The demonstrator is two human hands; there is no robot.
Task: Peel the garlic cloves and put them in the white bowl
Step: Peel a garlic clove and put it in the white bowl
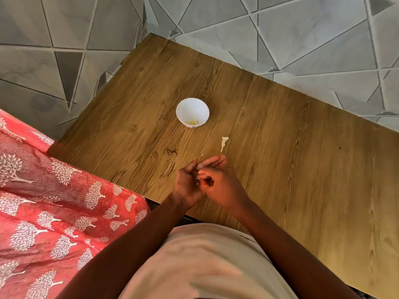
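Right hand (218, 186): fingers curled, tips pinching something small and pale at the left palm; too small to identify, possibly a garlic clove or skin. Left hand (190, 182): palm turned up, fingers extended and relaxed toward the far side, cupped loosely under the right fingertips. Both hands touch, held low over the wooden table (280, 169) near its front edge. White bowl (192, 112) stands well beyond the hands, peeled garlic cloves (192, 121) inside. Garlic stem scrap (224, 142) lies between bowl and hands. Red patterned cloth (54, 201) at left.
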